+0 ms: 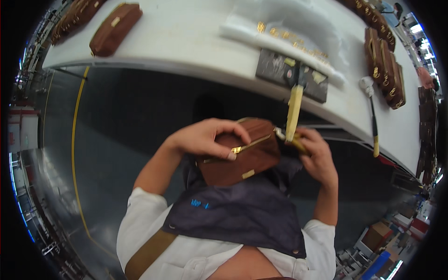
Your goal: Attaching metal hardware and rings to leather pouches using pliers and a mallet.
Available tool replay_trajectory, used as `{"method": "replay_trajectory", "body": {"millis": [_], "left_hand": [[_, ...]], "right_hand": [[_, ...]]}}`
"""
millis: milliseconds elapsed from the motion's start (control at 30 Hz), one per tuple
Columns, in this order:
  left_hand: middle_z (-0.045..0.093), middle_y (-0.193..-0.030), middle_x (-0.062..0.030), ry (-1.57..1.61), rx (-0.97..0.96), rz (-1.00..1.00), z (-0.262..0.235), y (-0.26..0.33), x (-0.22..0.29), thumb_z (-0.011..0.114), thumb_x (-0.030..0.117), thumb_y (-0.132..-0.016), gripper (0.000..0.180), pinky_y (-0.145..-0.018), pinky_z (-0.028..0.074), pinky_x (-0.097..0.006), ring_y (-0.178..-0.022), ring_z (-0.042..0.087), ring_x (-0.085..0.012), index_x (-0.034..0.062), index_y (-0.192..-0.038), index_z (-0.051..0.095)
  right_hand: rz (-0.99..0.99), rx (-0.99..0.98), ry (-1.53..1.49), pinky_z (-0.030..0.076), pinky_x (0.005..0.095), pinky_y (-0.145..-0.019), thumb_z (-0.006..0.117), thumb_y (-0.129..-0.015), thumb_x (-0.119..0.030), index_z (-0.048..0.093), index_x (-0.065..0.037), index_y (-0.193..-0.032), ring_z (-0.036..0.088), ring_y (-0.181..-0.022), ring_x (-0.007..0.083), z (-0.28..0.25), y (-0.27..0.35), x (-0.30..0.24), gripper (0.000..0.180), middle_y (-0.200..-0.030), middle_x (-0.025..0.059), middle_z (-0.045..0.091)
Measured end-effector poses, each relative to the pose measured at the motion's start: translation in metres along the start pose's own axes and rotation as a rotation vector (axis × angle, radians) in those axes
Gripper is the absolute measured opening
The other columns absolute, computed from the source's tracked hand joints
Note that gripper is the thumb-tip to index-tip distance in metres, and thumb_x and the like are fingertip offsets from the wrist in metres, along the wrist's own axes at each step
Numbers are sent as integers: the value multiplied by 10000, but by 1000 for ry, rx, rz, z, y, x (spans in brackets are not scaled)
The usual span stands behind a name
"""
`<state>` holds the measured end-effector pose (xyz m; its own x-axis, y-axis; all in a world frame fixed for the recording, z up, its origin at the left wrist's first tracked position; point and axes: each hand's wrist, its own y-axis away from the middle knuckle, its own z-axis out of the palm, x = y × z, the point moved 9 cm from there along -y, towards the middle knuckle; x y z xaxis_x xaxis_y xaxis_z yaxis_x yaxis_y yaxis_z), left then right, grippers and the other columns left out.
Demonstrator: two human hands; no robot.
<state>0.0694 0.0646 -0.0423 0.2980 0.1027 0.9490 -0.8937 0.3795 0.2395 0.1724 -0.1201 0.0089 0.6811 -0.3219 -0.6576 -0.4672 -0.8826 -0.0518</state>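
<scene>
The left hand (205,137) is curled over the top of a small brown leather pouch with a gold zipper and gold plate (242,156), fingers pressed on its upper edge and thumb by the zip, holding it against the dark apron (233,210) well below the white tabletop (186,37). The right hand (315,151) is closed, pinching the pouch's end by the zip and a pale yellow strip (294,112) standing up from it. The work looks like fitting the zip end, which calls for a steady grip.

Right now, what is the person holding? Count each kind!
Brown leather zip pouch with gold trim: 1, gripped by the left hand
Pale yellow flat stick: 1, in the right hand
Total: 2
</scene>
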Motion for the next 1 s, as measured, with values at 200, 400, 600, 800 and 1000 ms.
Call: {"method": "replay_trajectory", "body": {"millis": [200,400,600,800,1000], "left_hand": [[590,-1312,-101,91,-7,49,8,-8,8,801,64,-752,631,-1075,419,-314,-1222,542,-174,-3,-1331,559],[590,-1320,-105,22,-43,85,17,-14,2,813,87,-744,665,-1069,431,-316,-1215,556,-179,0,-1348,549],[607,-1300,-99,-48,-64,102,26,-21,3,820,103,-739,657,-1054,444,-315,-1197,572,-189,16,-1339,567],[614,-1287,-93,-6,-72,84,26,-25,2,835,130,-731,651,-1045,448,-314,-1180,579,-187,16,-1319,581],[616,-1267,-94,-22,-85,72,28,-23,5,838,155,-740,625,-1039,450,-315,-1166,583,-189,13,-1296,590]], "right_hand": [[-263,3,376,473,453,-965,656,-705,-12,669,-56,-912,582,-1149,287,4,-23,-44,212,-1276,91,618],[-331,-7,596,450,458,-1027,680,-773,-147,663,-90,-865,574,-1189,246,12,-17,-46,109,-1349,65,599],[-337,-32,638,441,446,-1042,660,-781,-184,647,-94,-860,578,-1179,233,11,-10,-51,120,-1320,52,614],[-341,-61,681,441,442,-1043,645,-765,-195,639,-97,-851,581,-1163,229,11,-11,-49,131,-1291,43,623],[-367,-48,690,448,448,-1039,669,-754,-212,653,-96,-856,587,-1122,231,8,-9,-52,155,-1186,41,635]]}}
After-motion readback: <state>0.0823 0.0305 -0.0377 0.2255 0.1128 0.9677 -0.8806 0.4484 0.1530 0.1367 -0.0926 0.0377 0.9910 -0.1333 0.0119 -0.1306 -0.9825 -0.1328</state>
